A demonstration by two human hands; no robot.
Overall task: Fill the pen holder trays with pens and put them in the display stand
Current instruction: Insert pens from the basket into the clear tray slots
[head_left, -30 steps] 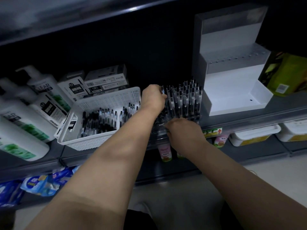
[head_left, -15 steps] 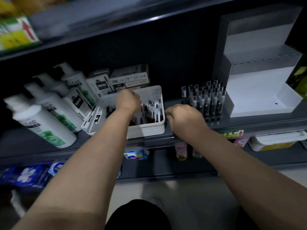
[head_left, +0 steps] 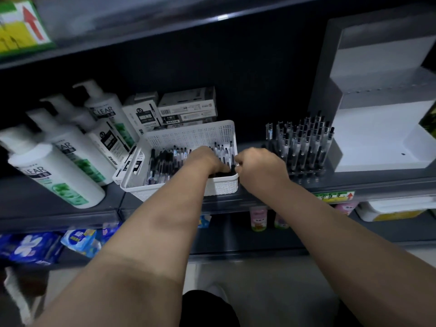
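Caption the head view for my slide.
Left hand reaches into the white pen basket, right hand at its rim, filled pen tray alongside.

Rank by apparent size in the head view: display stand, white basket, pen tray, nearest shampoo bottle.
1. display stand, cut off by the frame
2. white basket
3. shampoo bottle and pen tray: alike, unranked

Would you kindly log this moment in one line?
left hand: in white basket among pens, grip hidden | right hand: curled at basket corner | pen tray: stocked upright | display stand: no tray visible
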